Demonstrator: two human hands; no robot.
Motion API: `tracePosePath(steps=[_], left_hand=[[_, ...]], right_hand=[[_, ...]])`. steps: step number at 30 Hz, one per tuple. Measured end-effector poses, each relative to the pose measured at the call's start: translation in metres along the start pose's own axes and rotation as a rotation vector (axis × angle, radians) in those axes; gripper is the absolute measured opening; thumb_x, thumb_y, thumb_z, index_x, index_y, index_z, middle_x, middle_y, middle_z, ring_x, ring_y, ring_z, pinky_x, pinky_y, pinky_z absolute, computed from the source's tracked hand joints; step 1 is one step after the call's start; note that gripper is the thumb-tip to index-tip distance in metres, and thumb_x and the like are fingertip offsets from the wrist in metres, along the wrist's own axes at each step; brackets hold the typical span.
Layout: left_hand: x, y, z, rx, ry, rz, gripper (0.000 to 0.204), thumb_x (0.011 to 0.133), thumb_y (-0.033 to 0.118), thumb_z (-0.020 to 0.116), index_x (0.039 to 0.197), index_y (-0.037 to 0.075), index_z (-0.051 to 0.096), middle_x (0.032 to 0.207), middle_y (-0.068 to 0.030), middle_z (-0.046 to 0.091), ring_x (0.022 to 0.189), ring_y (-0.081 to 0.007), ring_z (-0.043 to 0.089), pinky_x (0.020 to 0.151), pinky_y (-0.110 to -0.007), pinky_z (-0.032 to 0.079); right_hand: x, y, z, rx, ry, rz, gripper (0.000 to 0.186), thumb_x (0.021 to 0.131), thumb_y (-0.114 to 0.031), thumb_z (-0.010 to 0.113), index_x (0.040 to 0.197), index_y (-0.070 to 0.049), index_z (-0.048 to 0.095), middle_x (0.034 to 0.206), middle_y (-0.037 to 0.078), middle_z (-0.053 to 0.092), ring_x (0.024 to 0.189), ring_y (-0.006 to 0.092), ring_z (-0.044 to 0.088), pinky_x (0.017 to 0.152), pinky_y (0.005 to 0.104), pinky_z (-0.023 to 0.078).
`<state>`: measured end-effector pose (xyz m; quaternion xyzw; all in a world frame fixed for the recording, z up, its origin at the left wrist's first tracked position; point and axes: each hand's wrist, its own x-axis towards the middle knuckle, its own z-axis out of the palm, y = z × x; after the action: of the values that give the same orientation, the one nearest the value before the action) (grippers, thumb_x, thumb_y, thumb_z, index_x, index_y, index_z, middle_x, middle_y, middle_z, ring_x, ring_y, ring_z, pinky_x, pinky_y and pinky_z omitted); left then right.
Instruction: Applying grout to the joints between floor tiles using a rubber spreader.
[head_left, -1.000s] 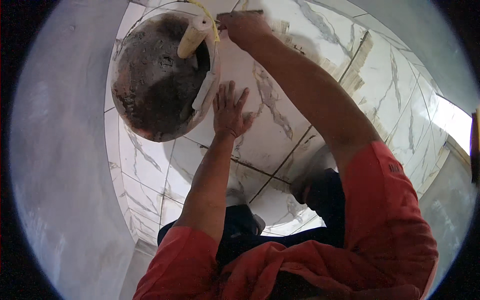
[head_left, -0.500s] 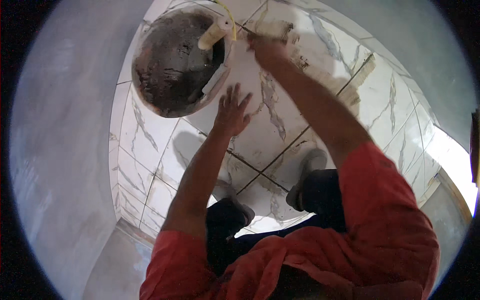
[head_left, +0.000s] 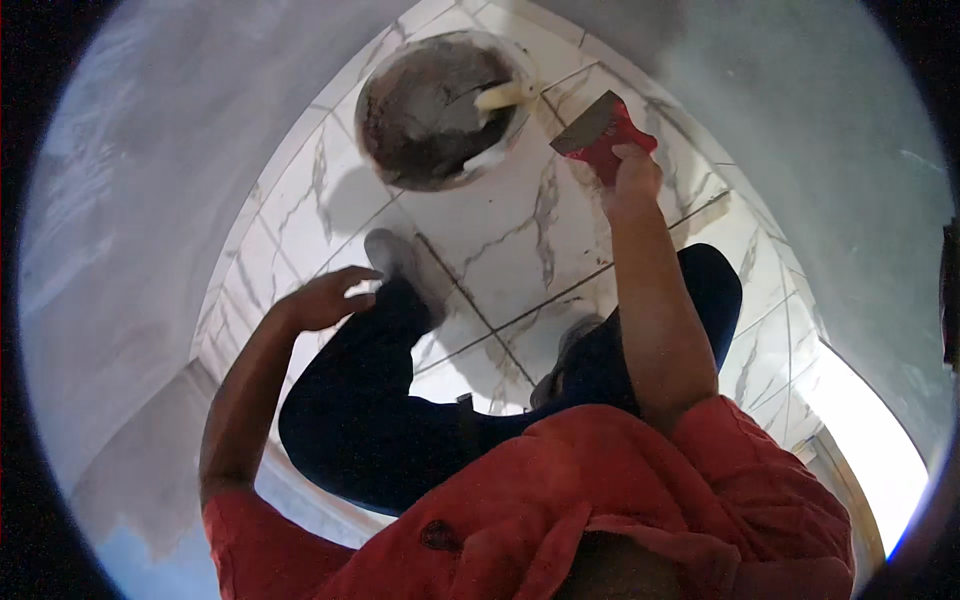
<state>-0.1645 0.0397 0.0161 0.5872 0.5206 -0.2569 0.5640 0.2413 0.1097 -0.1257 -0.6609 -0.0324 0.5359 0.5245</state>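
Observation:
My right hand (head_left: 637, 178) is raised over the tiles and grips a red-handled putty knife (head_left: 610, 135) with a wide grey blade, which points up and to the left. My left hand (head_left: 330, 298) hangs near my left knee and shoe, thumb and fingers apart, with nothing in it. Beyond both hands stands a round tub (head_left: 372, 165) with dark grey paste smeared inside. A pale yellowish handle (head_left: 507, 96) sticks out over the tub's right side; its lower end is hidden in the paste.
White marble-look floor tiles (head_left: 495, 225) with dark joints lie under me, some smeared with brownish paste. Grey walls (head_left: 130, 200) close in on the left and the right (head_left: 800, 130). Bright light enters through an opening (head_left: 870, 430) at the lower right.
My left hand has lifted off the floor and moved back to my left knee. My right hand has drawn back toward me and the putty knife now shows plainly. My knees are more bent.

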Motion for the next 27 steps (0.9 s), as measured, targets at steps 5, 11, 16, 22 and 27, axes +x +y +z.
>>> tracePosePath(steps=[5,11,16,22,27], left_hand=[[0.039,0.057,0.000,-0.061,0.068,0.499,0.064,0.094,0.044,0.049,0.144,0.007,0.032,0.148,-0.0215,0.031,0.139,-0.0343,0.027,0.114,-0.042,0.021],[0.084,0.084,-0.007,-1.005,0.345,0.895,0.063,0.098,0.049,0.036,0.144,0.006,0.028,0.144,-0.0159,0.037,0.134,-0.0294,0.035,0.111,-0.045,0.027],[0.053,0.028,-0.041,-1.663,0.607,0.828,0.058,0.101,0.047,0.031,0.134,0.000,0.039,0.129,-0.0165,0.053,0.119,-0.0291,0.053,0.099,-0.046,0.044],[0.028,-0.081,-0.030,-1.525,0.804,0.773,0.049,0.100,0.037,0.040,0.127,-0.003,0.042,0.110,-0.0211,0.062,0.087,-0.0285,0.067,0.063,-0.033,0.056],[0.036,-0.113,0.010,-1.493,1.044,0.575,0.039,0.096,0.028,0.054,0.120,-0.001,0.045,0.093,-0.0138,0.063,0.065,-0.0208,0.062,0.054,-0.028,0.047]], right_hand=[[-0.109,-0.065,0.036,0.349,-0.316,0.027,0.038,0.086,-0.013,0.048,0.123,-0.005,0.047,0.118,0.010,0.058,0.109,0.0264,0.057,0.086,0.0433,0.049],[-0.156,-0.007,0.135,0.133,-0.608,0.022,0.038,0.089,-0.018,0.051,0.125,-0.007,0.047,0.118,0.009,0.058,0.109,0.0242,0.056,0.088,0.0383,0.048],[-0.134,-0.017,0.183,-0.929,-0.929,-0.745,0.037,0.090,-0.033,0.058,0.112,-0.002,0.060,0.108,0.014,0.063,0.102,0.0285,0.061,0.088,0.0396,0.047],[-0.010,-0.019,0.193,-2.344,-0.783,-1.302,0.032,0.093,-0.029,0.049,0.108,-0.005,0.062,0.092,0.017,0.068,0.092,0.0351,0.065,0.076,0.0432,0.051],[0.025,0.004,0.192,-2.558,-0.810,-1.392,0.026,0.090,-0.020,0.048,0.106,-0.008,0.064,0.089,0.014,0.069,0.089,0.0316,0.066,0.076,0.0444,0.051]])
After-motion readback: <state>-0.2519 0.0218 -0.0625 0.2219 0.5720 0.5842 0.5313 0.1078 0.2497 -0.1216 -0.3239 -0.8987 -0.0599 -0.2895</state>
